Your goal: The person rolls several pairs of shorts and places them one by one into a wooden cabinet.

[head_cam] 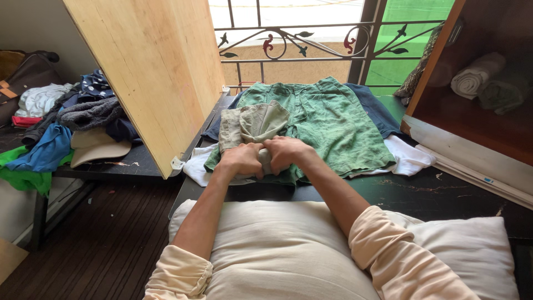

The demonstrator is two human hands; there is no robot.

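Observation:
My left hand [242,160] and my right hand [286,153] are side by side, both closed on the near end of a pale khaki garment [252,123], which is bunched into a roll under my fingers. The khaki garment lies on top of green shorts [327,119] spread flat on a dark table [438,194]. Under the green shorts are a blue garment [375,108] and a white cloth [408,158]. My forearms reach over a cream pillow [277,250].
An open wooden cabinet door [150,66] stands at the left. A heap of clothes [61,122] and a beige cap [97,145] lie on a low side table. Rolled clothes [477,75] sit on a wooden shelf at right. A metal window grille [311,39] runs behind.

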